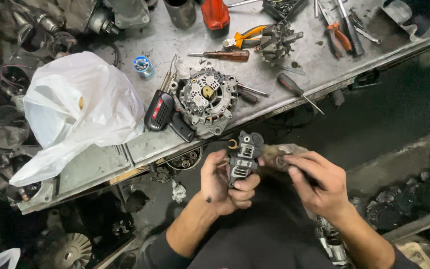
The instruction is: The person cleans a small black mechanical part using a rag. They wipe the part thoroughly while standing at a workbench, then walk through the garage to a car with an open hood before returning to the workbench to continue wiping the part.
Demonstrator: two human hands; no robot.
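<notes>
black regulator part [244, 158] pinched in the left hand [225, 184]; right hand [319, 185] closed on a rag [277, 154]. small tray [283, 7] on the surface [185, 37] holds screws.

Auto-electrical repair workshop: greasy metal bench [294, 60] carrying an alternator [206, 99], soldering gun [161, 112], screwdrivers [225, 55], pliers [242, 37]; dismantled engine parts [70, 251] heaped on the floor below.

plastic bag [75, 107]: white | solder spool [143, 65]: blue | pliers [242, 37]: orange handles | regulator part [244, 157]: dark grey
</notes>
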